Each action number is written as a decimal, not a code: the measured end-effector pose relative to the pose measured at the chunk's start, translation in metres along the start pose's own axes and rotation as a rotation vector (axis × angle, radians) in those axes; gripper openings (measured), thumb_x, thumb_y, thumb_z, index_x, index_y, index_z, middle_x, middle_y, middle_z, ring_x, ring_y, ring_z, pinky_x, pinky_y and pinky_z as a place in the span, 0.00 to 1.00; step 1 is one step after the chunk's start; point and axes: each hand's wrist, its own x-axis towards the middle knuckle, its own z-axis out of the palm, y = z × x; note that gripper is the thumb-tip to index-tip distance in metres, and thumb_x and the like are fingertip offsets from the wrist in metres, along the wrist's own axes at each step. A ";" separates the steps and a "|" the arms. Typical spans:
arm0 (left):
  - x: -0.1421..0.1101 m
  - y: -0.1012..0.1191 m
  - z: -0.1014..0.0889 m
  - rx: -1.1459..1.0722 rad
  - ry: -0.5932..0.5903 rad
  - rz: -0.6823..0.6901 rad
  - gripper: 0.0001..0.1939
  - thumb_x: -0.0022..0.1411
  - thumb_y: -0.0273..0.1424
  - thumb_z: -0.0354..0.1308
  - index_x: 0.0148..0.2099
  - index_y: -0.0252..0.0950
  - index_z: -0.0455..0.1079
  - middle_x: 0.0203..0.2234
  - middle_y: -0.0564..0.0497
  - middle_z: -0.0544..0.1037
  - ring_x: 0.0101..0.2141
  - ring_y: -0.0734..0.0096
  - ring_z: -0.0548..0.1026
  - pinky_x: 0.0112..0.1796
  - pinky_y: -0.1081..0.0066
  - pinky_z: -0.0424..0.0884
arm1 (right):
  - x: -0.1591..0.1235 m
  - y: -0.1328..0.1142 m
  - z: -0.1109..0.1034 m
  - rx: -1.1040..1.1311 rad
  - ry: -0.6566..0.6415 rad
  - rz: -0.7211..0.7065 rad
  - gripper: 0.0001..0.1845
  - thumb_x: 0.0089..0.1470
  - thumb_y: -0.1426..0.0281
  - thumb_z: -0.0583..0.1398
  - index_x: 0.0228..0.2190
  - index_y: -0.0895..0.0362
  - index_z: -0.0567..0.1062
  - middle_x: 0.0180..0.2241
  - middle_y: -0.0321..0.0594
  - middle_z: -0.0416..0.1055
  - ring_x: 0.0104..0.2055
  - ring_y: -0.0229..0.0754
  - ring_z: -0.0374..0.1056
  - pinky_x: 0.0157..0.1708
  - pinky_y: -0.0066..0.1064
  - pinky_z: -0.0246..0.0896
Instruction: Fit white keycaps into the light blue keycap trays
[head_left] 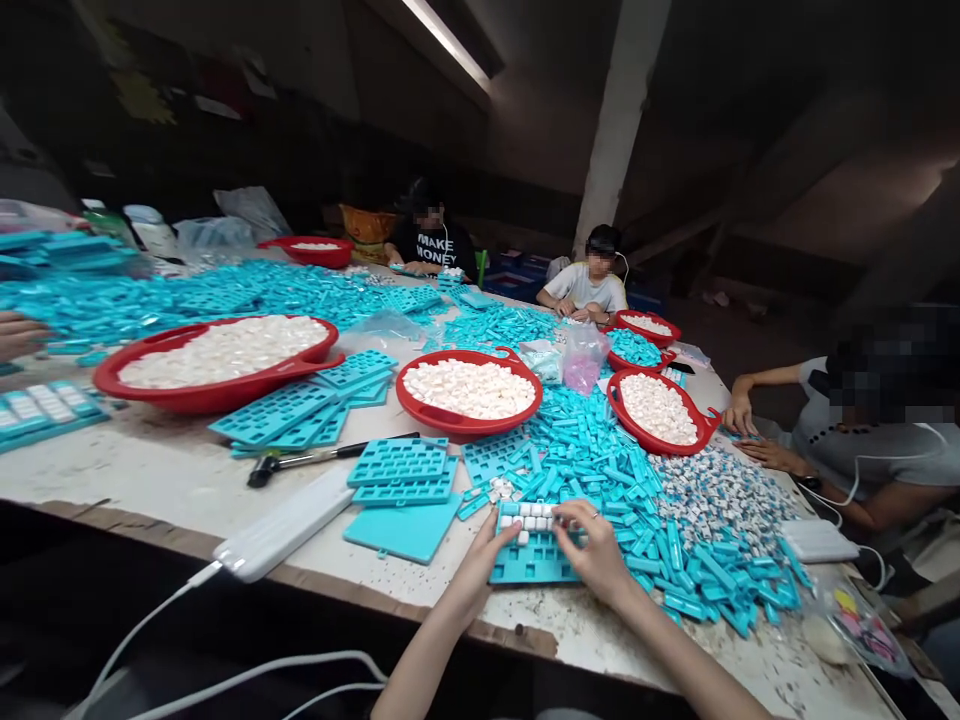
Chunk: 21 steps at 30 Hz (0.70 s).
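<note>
A turquoise grid tray lies at the table's near edge, its top row partly filled with small white pieces. My left hand rests on the tray's left side, its fingertips pinched on a white piece. On the tray's upper right, my right hand has its fingers curled and pinched over the white pieces. A stack of empty turquoise trays sits just left of the hands.
Red bowls of white pieces stand mid-table. Loose turquoise parts and a heap of small grey-white pieces lie to the right. A small hammer and a white power bank lie left. Other people work around the table.
</note>
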 end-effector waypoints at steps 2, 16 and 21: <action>-0.001 0.005 0.001 -0.069 0.018 -0.087 0.39 0.55 0.43 0.68 0.66 0.47 0.60 0.54 0.45 0.76 0.51 0.55 0.78 0.46 0.61 0.77 | -0.003 -0.003 0.020 -0.040 -0.071 -0.146 0.16 0.59 0.78 0.58 0.46 0.51 0.76 0.40 0.41 0.78 0.42 0.43 0.76 0.43 0.35 0.73; -0.004 0.000 0.000 -0.140 0.075 -0.123 0.37 0.58 0.38 0.66 0.67 0.43 0.58 0.63 0.45 0.68 0.58 0.54 0.71 0.52 0.62 0.74 | -0.014 -0.003 0.030 0.077 -0.035 -0.066 0.16 0.64 0.73 0.58 0.53 0.51 0.74 0.43 0.41 0.79 0.46 0.43 0.77 0.48 0.36 0.74; -0.004 -0.003 -0.002 -0.021 0.049 -0.049 0.38 0.56 0.42 0.67 0.66 0.42 0.61 0.64 0.45 0.67 0.62 0.51 0.67 0.58 0.58 0.67 | -0.016 -0.003 0.028 0.121 -0.020 -0.045 0.11 0.62 0.73 0.61 0.45 0.52 0.78 0.42 0.41 0.79 0.45 0.42 0.76 0.46 0.34 0.73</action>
